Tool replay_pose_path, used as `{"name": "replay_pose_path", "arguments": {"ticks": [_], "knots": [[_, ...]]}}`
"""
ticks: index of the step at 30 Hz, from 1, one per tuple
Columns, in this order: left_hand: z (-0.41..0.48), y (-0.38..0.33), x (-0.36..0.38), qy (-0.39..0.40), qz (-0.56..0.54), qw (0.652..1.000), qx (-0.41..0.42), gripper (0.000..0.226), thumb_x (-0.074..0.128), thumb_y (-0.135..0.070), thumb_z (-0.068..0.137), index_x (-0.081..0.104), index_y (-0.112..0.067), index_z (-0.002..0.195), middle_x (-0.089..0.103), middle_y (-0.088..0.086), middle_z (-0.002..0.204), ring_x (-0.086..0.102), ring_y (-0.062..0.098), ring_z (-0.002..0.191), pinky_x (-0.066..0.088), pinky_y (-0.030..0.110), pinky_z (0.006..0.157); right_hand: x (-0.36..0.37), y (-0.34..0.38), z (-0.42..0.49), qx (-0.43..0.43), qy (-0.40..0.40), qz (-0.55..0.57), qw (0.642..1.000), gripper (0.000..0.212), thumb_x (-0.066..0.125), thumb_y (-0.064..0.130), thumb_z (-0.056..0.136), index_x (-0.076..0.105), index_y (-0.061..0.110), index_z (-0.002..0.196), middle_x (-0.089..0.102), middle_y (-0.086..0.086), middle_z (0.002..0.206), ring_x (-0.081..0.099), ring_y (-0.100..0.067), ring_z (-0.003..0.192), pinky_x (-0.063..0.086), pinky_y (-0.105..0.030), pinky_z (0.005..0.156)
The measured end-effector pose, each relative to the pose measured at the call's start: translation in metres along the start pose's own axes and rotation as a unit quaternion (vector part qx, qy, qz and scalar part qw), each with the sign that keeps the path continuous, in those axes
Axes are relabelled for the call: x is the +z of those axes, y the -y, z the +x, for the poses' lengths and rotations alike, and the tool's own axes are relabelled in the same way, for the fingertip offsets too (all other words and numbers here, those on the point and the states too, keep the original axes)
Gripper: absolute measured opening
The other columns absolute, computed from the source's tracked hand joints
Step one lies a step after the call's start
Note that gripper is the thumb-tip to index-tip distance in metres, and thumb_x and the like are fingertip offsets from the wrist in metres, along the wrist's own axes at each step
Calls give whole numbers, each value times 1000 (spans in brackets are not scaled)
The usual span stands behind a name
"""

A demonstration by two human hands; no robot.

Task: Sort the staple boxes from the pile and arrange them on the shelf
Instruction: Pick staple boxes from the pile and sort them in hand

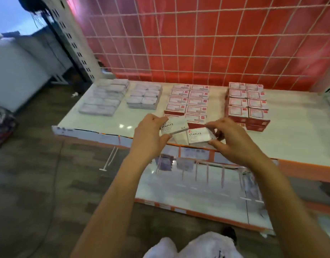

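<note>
Over the near edge of the glossy white shelf board (97, 125), before the red-and-white cardboard box stacks (188, 101), our left hand (149, 133) pinched the left white cardboard staple box (171, 126); our right hand (233, 138) pinched the right white cardboard staple box (198, 135). We judged them stiff, dense, best gripped across opposite edges. Far-left grey stacks (106, 97) were blurred beyond reading.

Bright, even light here, with glare spots on my shelf (97, 120). Edges bend outward, and the left side smears with blur.
</note>
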State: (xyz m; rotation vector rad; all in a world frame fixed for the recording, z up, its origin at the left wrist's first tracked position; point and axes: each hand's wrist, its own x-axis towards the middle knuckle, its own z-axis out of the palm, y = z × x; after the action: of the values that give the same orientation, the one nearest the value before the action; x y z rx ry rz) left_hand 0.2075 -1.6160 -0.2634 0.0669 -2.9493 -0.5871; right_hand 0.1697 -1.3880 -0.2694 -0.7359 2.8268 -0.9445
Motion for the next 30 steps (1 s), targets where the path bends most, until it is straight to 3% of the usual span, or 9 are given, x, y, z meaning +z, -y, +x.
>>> {"name": "replay_pose_path", "arguments": {"ticks": [6, 13, 18, 23, 30], "knots": [[-2, 49, -11, -5, -41, 998, -39, 52, 70, -23, 85, 54, -15, 134, 54, 6, 117, 57, 23, 102, 45, 36, 95, 30, 33, 24, 12, 11, 5, 1000, 46, 66, 17, 86, 51, 19, 130, 48, -1, 125, 47, -8, 96, 39, -16, 80], [28, 86, -19, -13, -42, 997, -63, 52, 68, -28, 87, 52, -17, 135, 53, 2, 115, 55, 17, 100, 40, 22, 88, 47, 43, 78, -11, 3, 1, 1000, 44, 68, 16, 84, 55, 16, 126, 47, 1, 114, 45, -11, 94, 36, -13, 78], [46, 119, -35, -11, -20, 995, -96, 52, 67, -29, 87, 52, -19, 135, 52, 0, 116, 55, 17, 98, 47, 29, 92, 63, 60, 117, -37, 19, 2, 999, 46, 66, 21, 86, 53, 17, 129, 46, 4, 115, 42, -6, 93, 35, -14, 80], [61, 150, -44, -2, -3, 994, -111, 52, 68, -27, 87, 52, -19, 136, 53, 1, 122, 55, 18, 102, 43, 28, 95, 74, 72, 143, -46, 38, -13, 998, 46, 64, 23, 87, 51, 20, 131, 41, 10, 108, 41, 0, 79, 33, -7, 66], [94, 207, -64, 2, -15, 995, -98, 50, 70, -20, 85, 55, -15, 133, 54, 4, 124, 55, 18, 101, 40, 26, 95, 91, 105, 185, -29, 19, -6, 999, 47, 64, 22, 87, 50, 19, 132, 47, 3, 119, 48, -7, 89, 39, -17, 84]]}}
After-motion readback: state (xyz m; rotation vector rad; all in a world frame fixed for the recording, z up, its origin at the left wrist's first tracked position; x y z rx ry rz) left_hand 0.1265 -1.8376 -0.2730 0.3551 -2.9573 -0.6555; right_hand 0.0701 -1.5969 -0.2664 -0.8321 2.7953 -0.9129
